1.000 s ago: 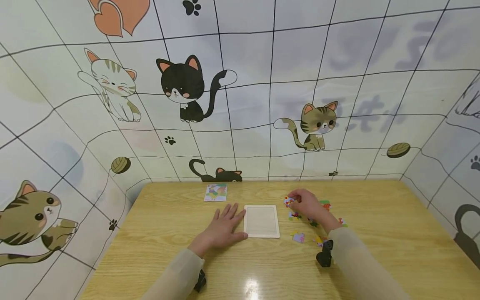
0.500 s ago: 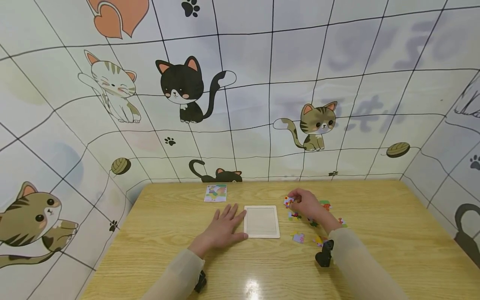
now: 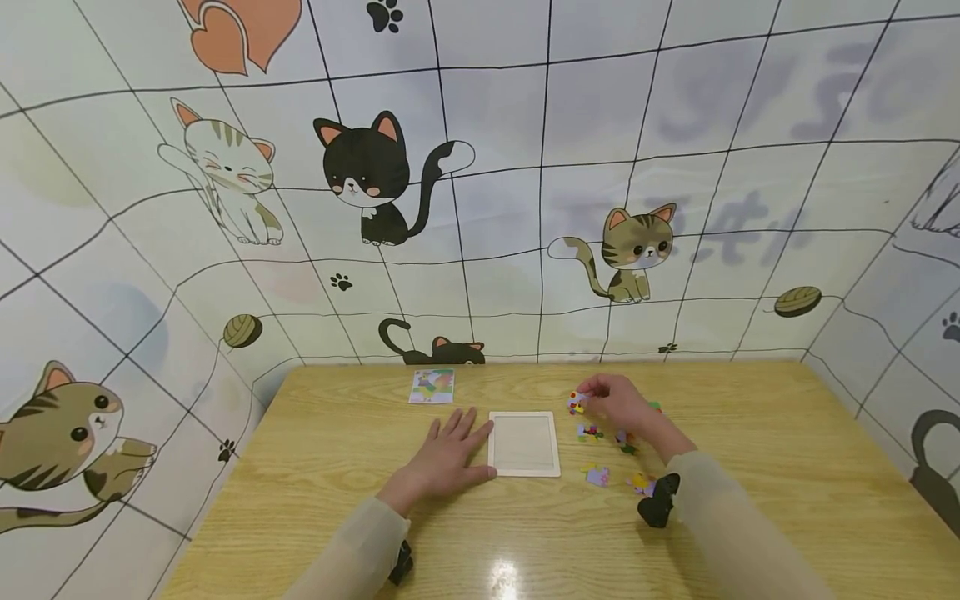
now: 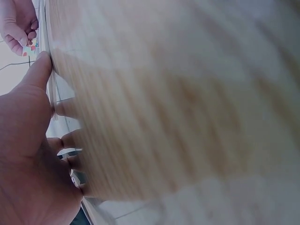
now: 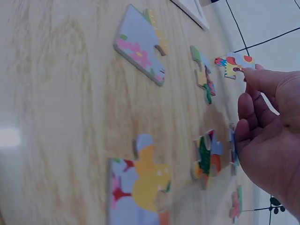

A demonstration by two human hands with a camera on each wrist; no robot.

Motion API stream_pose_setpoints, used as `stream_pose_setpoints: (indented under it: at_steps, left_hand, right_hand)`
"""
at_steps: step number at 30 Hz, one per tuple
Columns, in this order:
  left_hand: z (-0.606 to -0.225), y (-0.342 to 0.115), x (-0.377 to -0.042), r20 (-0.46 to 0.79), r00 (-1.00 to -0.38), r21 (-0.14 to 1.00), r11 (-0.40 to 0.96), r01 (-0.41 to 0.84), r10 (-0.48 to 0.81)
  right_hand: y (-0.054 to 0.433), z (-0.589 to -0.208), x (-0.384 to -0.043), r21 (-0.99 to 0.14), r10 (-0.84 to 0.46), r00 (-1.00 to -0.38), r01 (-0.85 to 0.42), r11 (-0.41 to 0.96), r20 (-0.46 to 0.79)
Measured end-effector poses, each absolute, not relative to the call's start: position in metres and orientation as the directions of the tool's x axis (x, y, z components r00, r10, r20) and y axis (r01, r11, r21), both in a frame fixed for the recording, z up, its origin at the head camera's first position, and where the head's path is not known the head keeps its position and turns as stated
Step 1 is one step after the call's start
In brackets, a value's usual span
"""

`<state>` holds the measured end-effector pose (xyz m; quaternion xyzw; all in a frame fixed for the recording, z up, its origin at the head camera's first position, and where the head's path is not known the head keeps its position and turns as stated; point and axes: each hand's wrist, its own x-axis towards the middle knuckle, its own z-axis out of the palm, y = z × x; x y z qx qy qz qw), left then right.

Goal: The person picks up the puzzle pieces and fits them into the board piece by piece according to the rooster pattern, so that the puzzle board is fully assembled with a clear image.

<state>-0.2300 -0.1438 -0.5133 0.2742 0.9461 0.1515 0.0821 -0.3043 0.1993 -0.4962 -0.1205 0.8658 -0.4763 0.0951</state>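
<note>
Glossy wooden table [image 3: 300, 454], cat-print walls [image 3: 502, 233], puzzle pieces [image 3: 597, 476]

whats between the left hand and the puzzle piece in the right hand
The pale square tray, then bare table up to the held piece; head view shows it.

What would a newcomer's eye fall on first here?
Probably the black cartoon cat on the wall beyond the table. Next comes the right hand, pinching a colourful puzzle piece right of the pale square frame; the left hand rests at that frame's left edge.
</note>
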Motion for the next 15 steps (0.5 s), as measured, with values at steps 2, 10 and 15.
stream_pose_setpoints:
  at_steps: [2,10,15]
  left_hand:
    - [-0.511,-0.144,-0.230,-0.076,-0.836,0.330,0.805,0.493,0.543]
    - [-0.497,-0.139,-0.223,-0.102,-0.843,0.308,0.823,0.478,0.528]
    - [-0.499,-0.137,-0.223,-0.100,-0.847,0.302,0.827,0.475,0.523]
  right_hand:
    - [0.199,-0.492,-0.305,-0.850,-0.299,-0.952,-0.109,0.516,-0.059]
    - [0.187,-0.477,-0.304,-0.911,-0.259,-0.963,-0.035,0.410,-0.079]
    - [0.168,-0.475,-0.297,-0.942,-0.348,-0.933,-0.029,0.333,-0.094]
